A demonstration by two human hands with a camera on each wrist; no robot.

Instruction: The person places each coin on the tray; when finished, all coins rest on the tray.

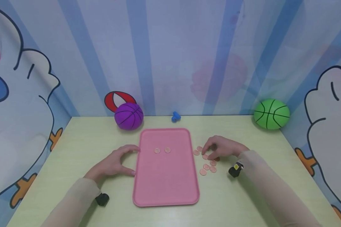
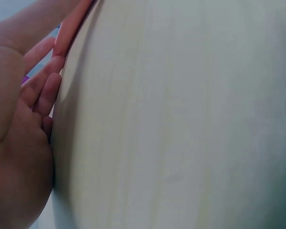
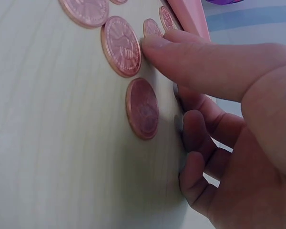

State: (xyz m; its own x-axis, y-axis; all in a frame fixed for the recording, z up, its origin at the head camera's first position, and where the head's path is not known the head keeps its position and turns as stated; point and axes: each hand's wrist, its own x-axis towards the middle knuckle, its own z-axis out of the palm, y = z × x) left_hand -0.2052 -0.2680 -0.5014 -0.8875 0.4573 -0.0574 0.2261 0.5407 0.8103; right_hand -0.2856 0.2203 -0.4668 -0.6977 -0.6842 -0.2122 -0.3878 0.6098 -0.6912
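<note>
A pink tray (image 1: 167,183) lies on the table with two copper coins (image 1: 162,150) in its upper part. My left hand (image 1: 113,162) touches the tray's left edge, thumb and forefinger spread apart. In the left wrist view, the fingers (image 2: 50,93) reach toward a strip of the tray (image 2: 74,26). Right of the tray, my right hand (image 1: 223,147) reaches down over several loose coins (image 1: 206,167). One coin (image 1: 205,156) lies between its thumb and forefinger, apparently flat on the table. Up close, the right thumb (image 3: 190,59) covers part of a coin (image 3: 151,27); other coins (image 3: 121,46) lie beside it.
Behind the tray's left corner sits a purple ball (image 1: 129,116). A small blue object (image 1: 176,117) lies at the table's back edge. At the back right corner is a green ball (image 1: 271,114). A patterned cloth backdrop (image 1: 170,56) rises behind the table (image 1: 88,138).
</note>
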